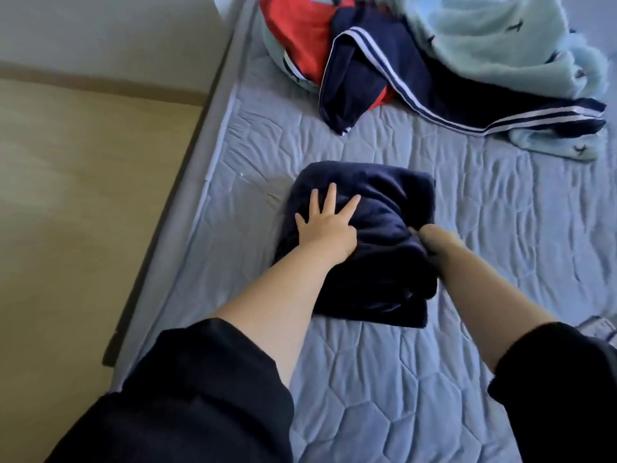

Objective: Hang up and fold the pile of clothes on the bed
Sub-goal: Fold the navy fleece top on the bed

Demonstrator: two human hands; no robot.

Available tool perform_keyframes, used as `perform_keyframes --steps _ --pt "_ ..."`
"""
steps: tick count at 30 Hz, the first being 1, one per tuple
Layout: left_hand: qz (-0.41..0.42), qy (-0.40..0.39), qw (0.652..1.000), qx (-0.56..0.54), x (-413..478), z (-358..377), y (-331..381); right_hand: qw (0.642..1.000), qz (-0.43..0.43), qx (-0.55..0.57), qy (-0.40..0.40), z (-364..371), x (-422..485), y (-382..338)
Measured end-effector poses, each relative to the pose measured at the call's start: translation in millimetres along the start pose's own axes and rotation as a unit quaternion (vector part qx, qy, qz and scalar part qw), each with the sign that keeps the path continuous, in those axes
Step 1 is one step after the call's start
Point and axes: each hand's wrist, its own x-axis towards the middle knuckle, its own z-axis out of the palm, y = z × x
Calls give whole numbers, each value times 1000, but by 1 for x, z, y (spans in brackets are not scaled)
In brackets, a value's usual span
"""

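Pressing flat with spread fingers, the left grip (325,228) rests on one folded navy fleece garment (384,195) on the blue-grey quilted bed (367,379). The right grip (437,240) clutches its right edge, fingertips buried in fabric. Its long axis runs away from both grips toward three heaped pieces: a red cloth garment (300,35), a white-striped navy garment (384,61) and a mint fuzzy garment (484,38), which is cut off by the frame.

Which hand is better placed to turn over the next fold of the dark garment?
Probably the right hand: it grips a bunch of the navy garment at its right side. The left hand lies flat with spread fingers on top, pinning it.
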Motion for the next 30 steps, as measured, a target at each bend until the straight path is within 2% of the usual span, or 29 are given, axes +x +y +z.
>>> perform_keyframes --steps 2,4,8,12,16,18,23,27,30 --pt "-37 -5 991 -132 -37 -15 -12 998 42 17 -48 5 -41 -2" --pt "-61 4 966 -252 -82 -34 -26 995 53 37 -73 22 -89 -7" --pt "-99 9 932 -350 -159 -88 -61 996 31 -5 -81 75 -199 -34" --pt "-155 61 852 -496 -241 -162 -95 992 -2 -44 -121 122 -305 -58" --pt "-211 156 826 -498 -326 -224 -155 980 -28 -105 -168 181 -418 -66" --pt "-227 166 814 -509 -369 -251 -190 972 -38 -130 -191 215 -468 -62" --pt "-258 231 834 -429 -484 -316 -274 953 -15 -147 -265 286 -585 -38" --pt "-240 324 795 -453 -569 -360 -310 931 19 -155 -329 326 -660 -26" --pt "-210 367 794 -436 -616 -392 -328 894 -12 -165 -416 351 -708 -30"
